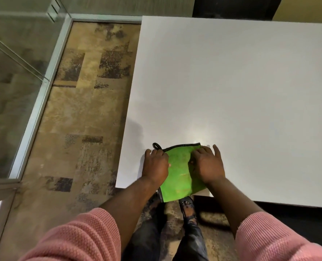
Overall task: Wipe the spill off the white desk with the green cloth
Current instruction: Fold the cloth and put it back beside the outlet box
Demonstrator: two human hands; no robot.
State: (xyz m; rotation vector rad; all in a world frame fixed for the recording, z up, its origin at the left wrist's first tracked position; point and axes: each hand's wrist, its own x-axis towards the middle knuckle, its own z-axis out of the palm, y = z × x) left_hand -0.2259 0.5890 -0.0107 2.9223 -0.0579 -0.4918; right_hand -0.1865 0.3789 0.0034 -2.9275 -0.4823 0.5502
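The green cloth point(179, 172), edged in black with a small black loop at its far left corner, lies at the near left corner of the white desk point(231, 81). Its near part hangs over the desk's front edge. My left hand point(155, 164) presses on the cloth's left side, fingers curled over the black edge. My right hand point(209, 162) lies flat on the cloth's right side with fingers spread. A faint wet sheen shows on the desk just beyond my right hand. No distinct spill stands out elsewhere.
Patterned brown carpet point(84, 113) runs along the desk's left side. A glass partition with a metal frame point(43, 91) stands further left. My legs and shoes point(188, 206) are below the desk's front edge. A dark panel sits behind the desk.
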